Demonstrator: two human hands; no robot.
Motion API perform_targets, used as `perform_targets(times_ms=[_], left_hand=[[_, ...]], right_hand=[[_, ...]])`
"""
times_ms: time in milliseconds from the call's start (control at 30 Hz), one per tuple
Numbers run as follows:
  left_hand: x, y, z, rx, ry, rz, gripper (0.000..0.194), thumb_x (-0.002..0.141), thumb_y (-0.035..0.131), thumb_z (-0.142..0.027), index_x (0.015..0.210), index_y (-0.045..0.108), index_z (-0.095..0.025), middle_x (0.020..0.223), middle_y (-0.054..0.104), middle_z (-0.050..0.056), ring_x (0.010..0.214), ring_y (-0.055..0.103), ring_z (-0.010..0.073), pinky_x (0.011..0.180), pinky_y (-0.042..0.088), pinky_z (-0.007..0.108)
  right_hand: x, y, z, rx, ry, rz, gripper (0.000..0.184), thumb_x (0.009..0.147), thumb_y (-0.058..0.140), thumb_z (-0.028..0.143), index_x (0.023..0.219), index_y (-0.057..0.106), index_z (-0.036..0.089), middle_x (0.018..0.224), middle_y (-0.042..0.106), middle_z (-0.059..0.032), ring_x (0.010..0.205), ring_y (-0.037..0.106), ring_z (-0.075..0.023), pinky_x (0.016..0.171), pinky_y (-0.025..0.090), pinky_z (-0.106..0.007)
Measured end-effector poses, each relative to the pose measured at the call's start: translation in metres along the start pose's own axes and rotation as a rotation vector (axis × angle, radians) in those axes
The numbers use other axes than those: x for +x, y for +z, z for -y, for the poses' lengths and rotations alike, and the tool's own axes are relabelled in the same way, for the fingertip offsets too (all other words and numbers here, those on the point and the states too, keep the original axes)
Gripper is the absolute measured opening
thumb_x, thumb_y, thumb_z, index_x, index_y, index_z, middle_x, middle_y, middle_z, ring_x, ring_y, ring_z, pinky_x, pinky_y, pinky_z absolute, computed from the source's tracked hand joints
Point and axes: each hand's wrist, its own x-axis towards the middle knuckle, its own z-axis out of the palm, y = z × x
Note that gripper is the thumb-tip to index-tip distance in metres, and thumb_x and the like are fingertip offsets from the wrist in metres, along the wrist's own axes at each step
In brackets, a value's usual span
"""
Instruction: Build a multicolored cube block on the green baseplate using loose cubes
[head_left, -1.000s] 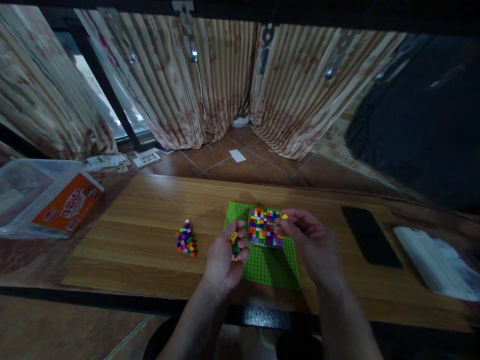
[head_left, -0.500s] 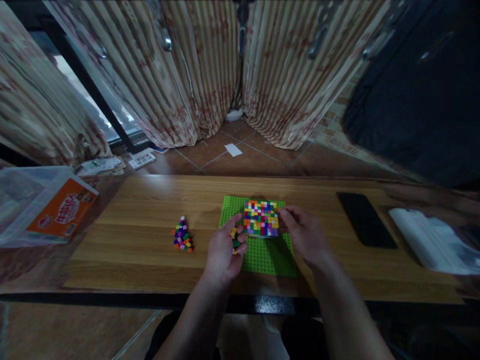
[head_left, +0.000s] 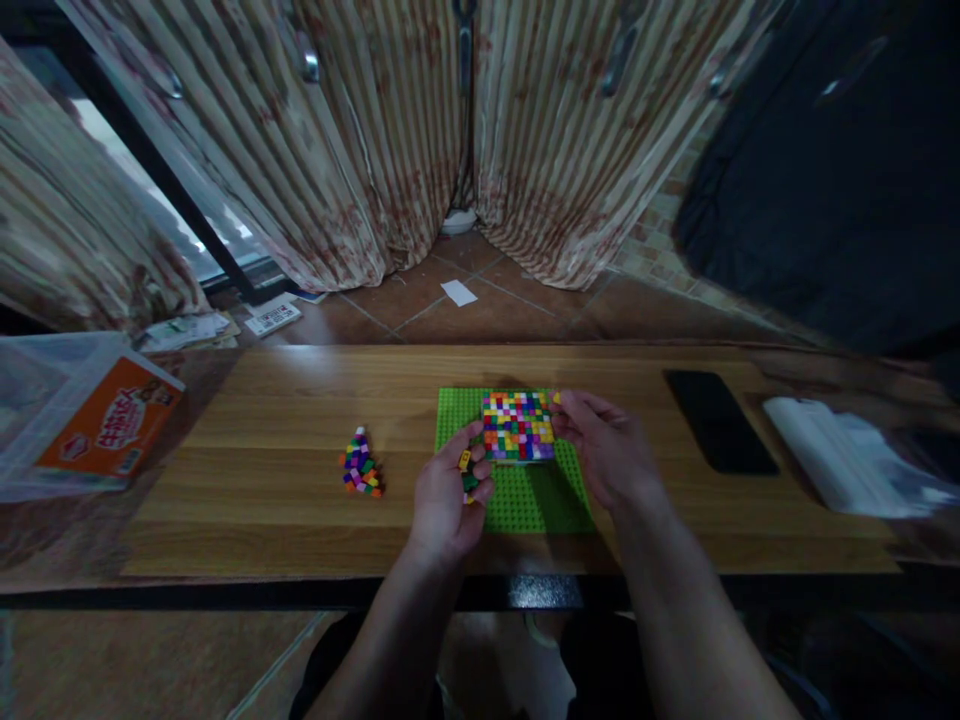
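A green studded baseplate lies on the wooden table, and a block of multicoloured toy bricks stands on its far part. My left hand is at the block's left side, palm turned up, fingers curled round several loose bricks, yellow and dark green among them. At the block's far right corner, my right hand pinches a small yellow brick between thumb and forefinger. Its other fingers are bent beneath. Left of my left hand lies a pile of loose bricks in mixed colours.
A black phone-like slab lies on the table to the right, beside a white plastic package. At the far left is a clear plastic box with an orange label. Curtains hang beyond the table.
My right hand has moved slightly up along the block's right side, and a yellow brick now shows at its fingertips. My left hand keeps its place by the block. The whole view has shifted a little.
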Motion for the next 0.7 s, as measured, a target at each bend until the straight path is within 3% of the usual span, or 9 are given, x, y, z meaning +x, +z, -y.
perform_targets(times_ms=[133, 367, 467, 700], left_hand=[[-0.0021, -0.0010, -0.0023, -0.018, 0.001, 0.014, 0.016, 0.093, 0.051, -0.020, 0.099, 0.062, -0.009, 0.065, 0.042, -0.004, 0.044, 0.036, 0.0023, 0.035, 0.023, 0.012], [-0.0028, -0.0025, -0.0065, -0.032, -0.005, -0.002, 0.011, 0.090, 0.051, -0.013, 0.095, 0.060, -0.010, 0.064, 0.041, -0.005, 0.044, 0.036, 0.0026, 0.035, 0.023, 0.012], [-0.0022, -0.0039, -0.0058, -0.051, -0.006, 0.013, 0.009, 0.089, 0.053, -0.014, 0.095, 0.060, -0.011, 0.064, 0.042, -0.005, 0.045, 0.036, 0.0029, 0.035, 0.024, 0.012], [-0.0019, -0.0057, -0.0057, -0.056, -0.006, 0.020, 0.009, 0.087, 0.058, -0.015, 0.094, 0.060, -0.012, 0.065, 0.042, -0.004, 0.046, 0.036, 0.0032, 0.035, 0.024, 0.012]], right_hand=[[-0.0030, -0.0014, 0.0025, 0.061, -0.026, 0.046, 0.021, 0.061, 0.084, 0.037, 0.071, 0.076, 0.021, 0.070, 0.071, 0.0003, 0.062, 0.058, -0.0093, 0.062, 0.048, -0.023], [-0.0036, -0.0054, 0.0095, 0.179, 0.105, 0.202, 0.016, 0.071, 0.076, 0.033, 0.080, 0.075, 0.020, 0.073, 0.070, -0.0009, 0.063, 0.061, -0.0104, 0.061, 0.053, -0.023], [-0.0038, -0.0060, 0.0099, 0.225, 0.145, 0.212, 0.016, 0.072, 0.075, 0.031, 0.083, 0.074, 0.021, 0.071, 0.068, 0.0006, 0.060, 0.060, -0.0097, 0.060, 0.054, -0.021], [-0.0059, -0.0015, 0.0051, 0.096, 0.035, 0.194, 0.020, 0.070, 0.079, 0.036, 0.081, 0.072, 0.021, 0.071, 0.069, 0.0003, 0.059, 0.060, -0.0102, 0.058, 0.052, -0.023]])
